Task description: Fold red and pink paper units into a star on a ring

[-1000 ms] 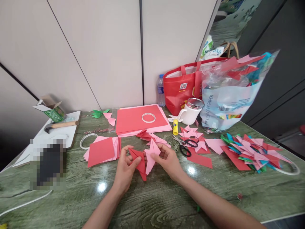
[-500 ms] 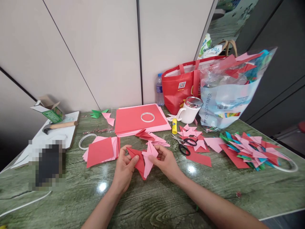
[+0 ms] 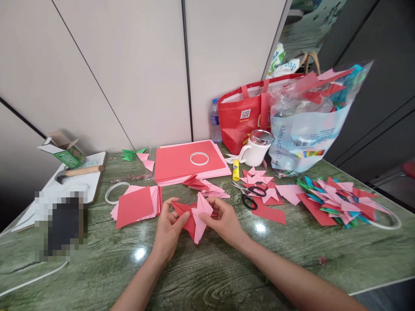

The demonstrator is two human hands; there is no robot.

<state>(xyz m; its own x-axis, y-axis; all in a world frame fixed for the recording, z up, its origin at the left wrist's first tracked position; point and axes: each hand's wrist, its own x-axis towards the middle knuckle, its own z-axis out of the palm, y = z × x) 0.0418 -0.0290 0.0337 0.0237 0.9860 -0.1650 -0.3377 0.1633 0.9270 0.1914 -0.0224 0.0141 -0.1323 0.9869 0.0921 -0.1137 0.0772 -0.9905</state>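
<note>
My left hand (image 3: 168, 231) pinches a folded red paper piece (image 3: 185, 214) just above the green table. My right hand (image 3: 223, 220) pinches a folded pink paper piece (image 3: 201, 216). The two pieces overlap between my hands, the pink one lying partly over the red one. A small stack of red and pink paper squares (image 3: 136, 206) lies just left of my left hand. Several folded red and pink pieces (image 3: 204, 186) lie right behind my hands.
A large red and pink sheet stack (image 3: 189, 162) carries a tape ring (image 3: 199, 158). Scissors (image 3: 248, 195), a glue stick (image 3: 235, 170), a white mug (image 3: 257, 149), a red bag (image 3: 244, 119), a plastic bag (image 3: 308, 125) and a folded-piece pile (image 3: 340, 203) are on the right. A hammer (image 3: 76, 172) lies left.
My hands have drawn a little closer, pushing the pink piece further over the red one. The view has shifted slightly.
</note>
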